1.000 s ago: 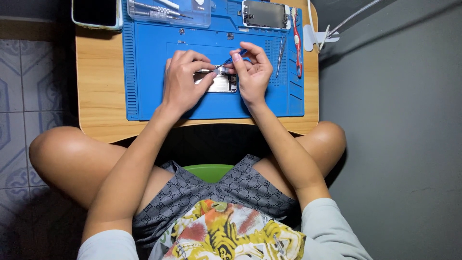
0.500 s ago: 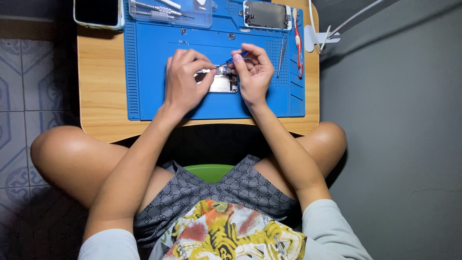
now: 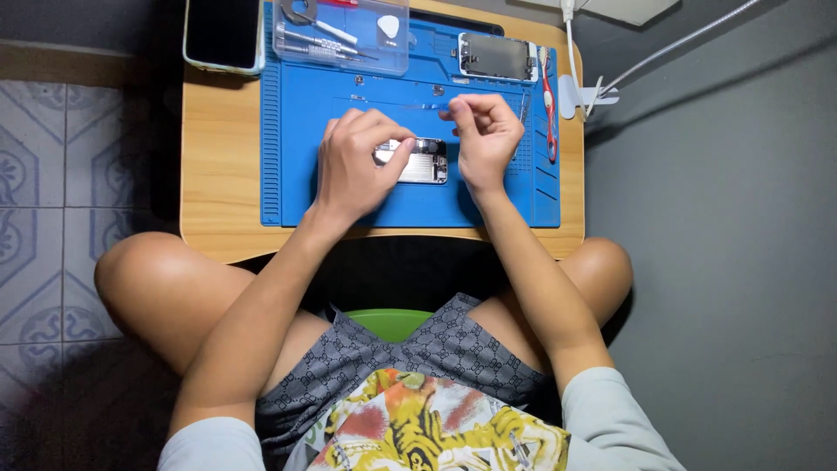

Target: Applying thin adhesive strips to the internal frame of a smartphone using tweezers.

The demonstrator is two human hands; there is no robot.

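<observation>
Left hand (image 3: 356,166) gripped opened silver phone body (image 3: 420,162) | right hand (image 3: 485,133) pinched thin metal tweezers (image 3: 429,106) | blue rubber repair mat (image 3: 296,157)

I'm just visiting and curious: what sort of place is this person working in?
Probably a small home phone-repair spot rather than a shop. A low wooden table stands on a tiled floor, with a blue work mat, an opened phone under the hands, and a clear tray of tools.

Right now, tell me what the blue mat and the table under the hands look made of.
Blue mat: likely silicone or rubber, matte, with moulded ridges and compartments. Table: wood or wood-look laminate, pale grain, smooth finish with a soft sheen; which one cannot be told.
</observation>
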